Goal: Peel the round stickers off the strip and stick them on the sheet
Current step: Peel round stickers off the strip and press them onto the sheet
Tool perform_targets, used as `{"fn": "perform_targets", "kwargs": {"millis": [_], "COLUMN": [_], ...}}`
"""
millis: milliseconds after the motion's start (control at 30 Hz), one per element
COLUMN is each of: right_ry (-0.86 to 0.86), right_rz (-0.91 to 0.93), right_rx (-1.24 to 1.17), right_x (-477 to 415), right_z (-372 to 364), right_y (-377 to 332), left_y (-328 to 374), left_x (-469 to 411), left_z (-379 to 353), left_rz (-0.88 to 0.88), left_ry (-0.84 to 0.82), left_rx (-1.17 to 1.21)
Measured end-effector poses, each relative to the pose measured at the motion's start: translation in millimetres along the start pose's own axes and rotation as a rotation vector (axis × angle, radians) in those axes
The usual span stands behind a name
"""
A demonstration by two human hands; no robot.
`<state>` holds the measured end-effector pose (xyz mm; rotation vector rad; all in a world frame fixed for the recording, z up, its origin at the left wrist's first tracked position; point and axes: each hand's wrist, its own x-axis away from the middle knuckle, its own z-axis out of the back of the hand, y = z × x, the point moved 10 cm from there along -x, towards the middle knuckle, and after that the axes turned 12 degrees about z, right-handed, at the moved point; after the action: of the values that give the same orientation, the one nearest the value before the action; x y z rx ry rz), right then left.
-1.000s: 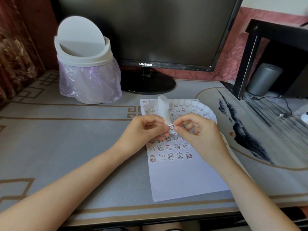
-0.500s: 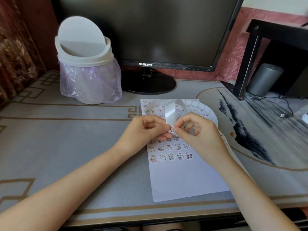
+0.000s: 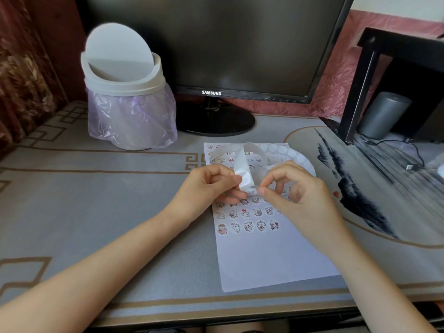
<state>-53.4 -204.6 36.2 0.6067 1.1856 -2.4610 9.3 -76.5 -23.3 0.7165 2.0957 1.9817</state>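
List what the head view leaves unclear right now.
Head view: the sticker pinched by the right hand is too small to tell whether it has left the strip.
Head view: the sheet's middle sticker rows, hidden under the left hand and right hand.

The only word that can be read is the brand name SAMSUNG (image 3: 211, 93), printed in pale capital letters at the centre of the lower edge of the black monitor (image 3: 216, 44), which stands at the back of the table (image 3: 96, 193) just above its round stand. The round stickers (image 3: 247, 226) set in rows on the white sheet (image 3: 264, 263) carry small cartoon drawings; any lettering on them is too small to make out.
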Motion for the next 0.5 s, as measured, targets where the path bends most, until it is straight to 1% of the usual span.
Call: {"fn": "perform_targets", "kwargs": {"millis": [100, 167, 233, 333, 500], "right_ry": [0.060, 0.063, 0.002, -0.087, -0.089], "right_rz": [-0.128, -0.213, -0.306, -0.425, -0.484], "right_rx": [-0.088, -0.174, -0.216, -0.217, -0.200], "right_x": [9, 17, 26, 39, 44], "right_z": [14, 20, 18, 11, 11], "right_y": [15, 27, 39, 55, 64], "left_y": [-1, -2, -3, -4, -5], "left_x": [-1, -1, -2, -3, -3], "left_z": [-1, -1, -2, -3, -3], "left_rz": [0.002, 0.005, 0.005, 0.003, 0.005], "left_ry": [0.001, -0.004, -0.009, -0.015, -0.016], "left_rx": [-0.004, -0.007, -0.015, -0.051, -0.074]}}
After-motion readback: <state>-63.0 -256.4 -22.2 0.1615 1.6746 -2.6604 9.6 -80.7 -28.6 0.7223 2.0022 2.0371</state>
